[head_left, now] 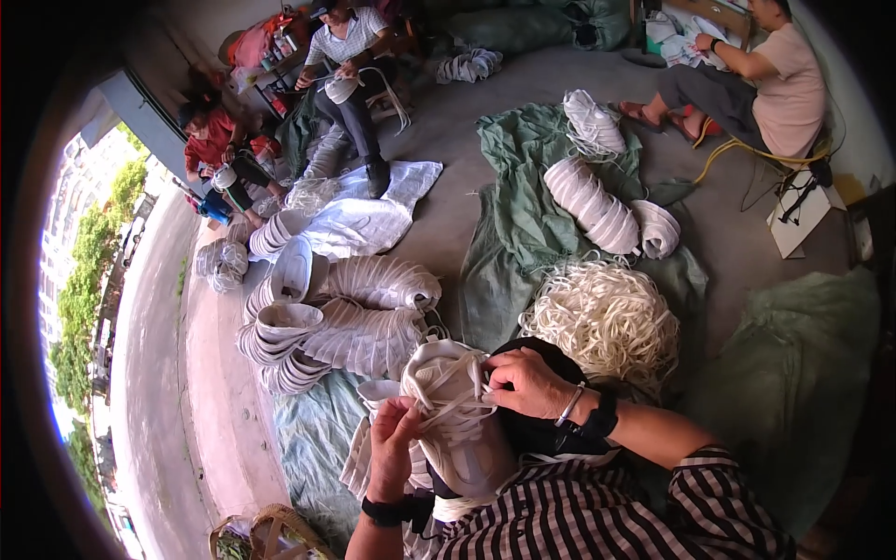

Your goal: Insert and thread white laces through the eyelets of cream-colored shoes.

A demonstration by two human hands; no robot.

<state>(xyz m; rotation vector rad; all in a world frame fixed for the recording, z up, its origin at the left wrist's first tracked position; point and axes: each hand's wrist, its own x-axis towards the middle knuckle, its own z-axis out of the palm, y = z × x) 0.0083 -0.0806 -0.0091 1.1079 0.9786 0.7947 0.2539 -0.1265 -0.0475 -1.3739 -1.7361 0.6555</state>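
A cream-white shoe upper [471, 459] lies in my lap, its opening toward me. White shoelaces [455, 403] run loosely across its front. At the upper's left edge, my left hand [392, 446] is closed, thumb and fingertips pinching a shoelace. My right hand [536, 385] is closed in a pinch on a shoelace at the right edge; its exact fingertip hold is partly hidden. Beyond my right hand sits a big tangled pile of cream shoelaces [607, 322]. More white uppers [366, 341] lie nested in long stacks just past my left hand.
Green woven sheets [523, 177] cover part of the floor, with a stack of uppers [593, 205] on them. A co-worker [779, 84] sits at far right; two more [350, 42] work at far left. A basket [271, 534] stands at lower left.
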